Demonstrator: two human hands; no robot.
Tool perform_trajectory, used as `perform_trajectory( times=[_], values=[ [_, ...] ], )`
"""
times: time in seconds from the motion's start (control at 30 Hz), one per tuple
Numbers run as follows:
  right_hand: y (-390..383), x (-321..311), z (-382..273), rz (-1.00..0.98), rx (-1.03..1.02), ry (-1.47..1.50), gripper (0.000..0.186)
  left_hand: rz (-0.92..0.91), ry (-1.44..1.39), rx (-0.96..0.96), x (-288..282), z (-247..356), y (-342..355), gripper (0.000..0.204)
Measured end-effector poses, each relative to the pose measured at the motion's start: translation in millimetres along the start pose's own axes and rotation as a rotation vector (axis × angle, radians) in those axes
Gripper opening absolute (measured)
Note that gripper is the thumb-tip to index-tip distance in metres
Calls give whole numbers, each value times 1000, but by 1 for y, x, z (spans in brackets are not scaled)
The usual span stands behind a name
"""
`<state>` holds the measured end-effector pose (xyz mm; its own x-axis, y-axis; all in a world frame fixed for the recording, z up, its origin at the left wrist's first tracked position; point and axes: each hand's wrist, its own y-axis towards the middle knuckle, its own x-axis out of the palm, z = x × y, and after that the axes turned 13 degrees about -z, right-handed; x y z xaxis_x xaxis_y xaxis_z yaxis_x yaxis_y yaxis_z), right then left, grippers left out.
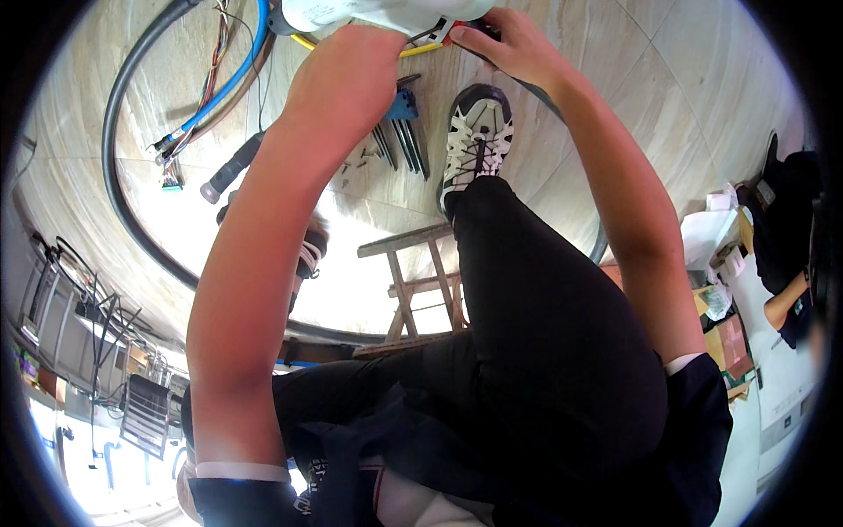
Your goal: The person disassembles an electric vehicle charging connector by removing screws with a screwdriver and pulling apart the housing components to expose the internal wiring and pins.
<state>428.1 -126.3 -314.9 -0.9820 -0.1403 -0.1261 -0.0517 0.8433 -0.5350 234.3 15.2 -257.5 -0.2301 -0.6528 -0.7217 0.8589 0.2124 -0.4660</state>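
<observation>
A white rounded housing [338, 10] sits at the top edge, partly cut off. My left hand [356, 66] is closed against its near side, its fingers curled out of sight. A thin dark shaft [428, 33] runs from that fist toward a small opening in the housing. My right hand [518, 48] grips a black cable [540, 95] at the housing's right side, the thumb beside a small red part [456, 32]. A yellow cable [425, 49] passes under the housing. Below my left hand lies a blue holder [403, 105] with several dark hex keys [408, 149].
Small screws [358, 159] lie on the tiled floor. A thick black cable [112, 158], a blue cable [215, 107] and a loose wire bundle [213, 70] lie at left. A wooden stool [399, 285] stands near my legs. Another person [786, 220] is at far right, beside boxes [731, 342].
</observation>
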Motion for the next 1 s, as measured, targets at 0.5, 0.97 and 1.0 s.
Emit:
perform_trajectory(
  times=[0.5,0.97,1.0],
  values=[
    [1,-5,-6,-19,133,27,39,41,-142,-149,27,17,-24,20],
    [3,-4,2,23,12,-260,40,-28,-123,-148,27,10,-8,19],
    [3,-4,2,19,24,-283,39,-46,-105,-131,23,5,-7,19]
  ],
)
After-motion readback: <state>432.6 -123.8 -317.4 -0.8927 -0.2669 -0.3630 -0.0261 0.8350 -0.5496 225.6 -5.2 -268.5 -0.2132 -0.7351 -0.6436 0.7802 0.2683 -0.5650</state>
